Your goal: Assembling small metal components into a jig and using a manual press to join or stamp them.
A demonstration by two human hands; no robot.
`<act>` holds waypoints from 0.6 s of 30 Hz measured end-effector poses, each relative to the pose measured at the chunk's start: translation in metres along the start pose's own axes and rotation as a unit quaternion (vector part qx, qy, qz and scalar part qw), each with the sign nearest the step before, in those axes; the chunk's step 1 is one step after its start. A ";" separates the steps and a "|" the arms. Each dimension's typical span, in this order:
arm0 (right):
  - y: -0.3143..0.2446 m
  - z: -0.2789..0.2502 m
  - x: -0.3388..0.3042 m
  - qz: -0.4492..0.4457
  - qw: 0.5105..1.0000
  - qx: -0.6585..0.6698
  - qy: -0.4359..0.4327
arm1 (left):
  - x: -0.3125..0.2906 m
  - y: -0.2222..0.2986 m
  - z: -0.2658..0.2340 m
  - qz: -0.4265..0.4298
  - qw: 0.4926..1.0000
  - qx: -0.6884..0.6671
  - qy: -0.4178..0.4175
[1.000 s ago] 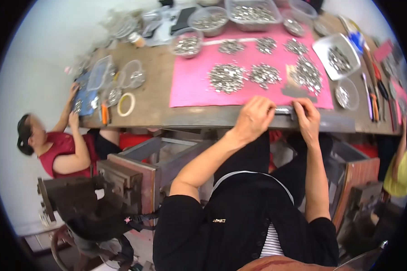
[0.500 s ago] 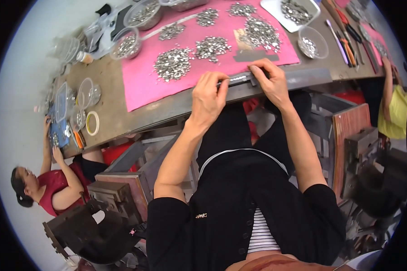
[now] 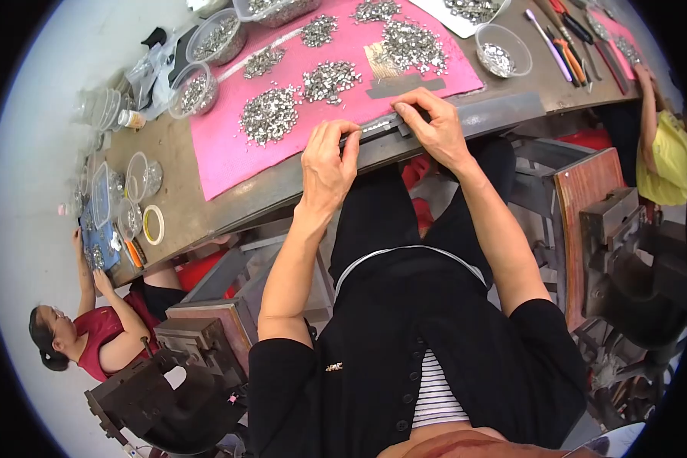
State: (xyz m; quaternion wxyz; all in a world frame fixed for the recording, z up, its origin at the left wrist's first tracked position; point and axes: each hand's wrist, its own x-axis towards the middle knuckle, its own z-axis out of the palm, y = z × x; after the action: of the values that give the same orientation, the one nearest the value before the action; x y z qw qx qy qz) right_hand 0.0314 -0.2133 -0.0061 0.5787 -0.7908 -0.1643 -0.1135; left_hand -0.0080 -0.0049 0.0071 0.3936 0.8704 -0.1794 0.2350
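Note:
Along the bench's near edge lies a narrow dark grey bar (image 3: 380, 124) with a row of small shiny silver pieces on it. My left hand (image 3: 328, 164) is closed at the left end of the bar, thumb and fingers pinched together. My right hand (image 3: 437, 130) is closed at the other end, its thumb and forefinger meeting near a small dark block on the bar. What the fingertips themselves grip is too small to make out. Just beyond, a pink cloth (image 3: 229, 164) carries heaps of small silver metal pieces (image 3: 269, 116), and a flat grey strip (image 3: 404, 88) lies there.
Clear tubs of silver pieces (image 3: 195, 90) stand at the cloth's left, and a round clear bowl (image 3: 504, 52) at its right. Pliers and other tools (image 3: 569, 57) lie at far right. A person in red (image 3: 103, 328) works at left, another in yellow (image 3: 664, 156) at right.
The whole view has shifted a little, so the bench things appear further left. Both hands stay at the bar, in nearly the same grip.

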 end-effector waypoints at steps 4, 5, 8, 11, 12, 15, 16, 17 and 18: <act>-0.003 -0.006 -0.001 0.008 1.000 -0.006 0.004 | 0.005 0.004 -0.003 -0.004 0.999 0.015 -0.047; -0.002 -0.004 -0.004 0.005 1.000 0.012 0.010 | 0.002 0.004 -0.003 0.037 0.998 0.053 -0.021; 0.001 0.003 -0.006 -0.016 0.999 0.018 0.021 | -0.014 0.002 -0.004 0.082 0.986 0.146 -0.004; 0.003 0.004 -0.004 -0.018 0.999 -0.001 -0.036 | -0.023 -0.003 -0.016 0.078 0.979 0.185 -0.029; 0.003 0.000 -0.003 -0.018 0.997 0.000 -0.069 | -0.023 0.000 -0.021 0.071 0.981 0.178 -0.037; -0.006 -0.030 -0.003 -0.047 0.982 -0.029 -0.179 | -0.032 -0.011 -0.036 -0.002 0.982 0.191 0.001; -0.005 -0.038 -0.001 -0.073 0.973 -0.083 -0.203 | -0.033 -0.015 -0.040 -0.015 0.981 0.195 0.002; -0.007 -0.039 -0.002 -0.090 0.969 -0.104 -0.204 | -0.034 -0.021 -0.044 -0.028 0.980 0.199 0.002; -0.006 -0.039 0.002 -0.088 0.969 -0.104 -0.205 | -0.035 -0.028 -0.044 -0.030 0.979 0.201 -0.004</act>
State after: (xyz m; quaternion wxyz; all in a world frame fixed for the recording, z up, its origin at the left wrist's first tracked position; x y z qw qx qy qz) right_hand 0.0308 -0.2483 0.0116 0.4350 -0.8354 -0.3356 -0.0153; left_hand -0.0345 0.0513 -0.0031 0.2172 0.9377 -0.1040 0.2506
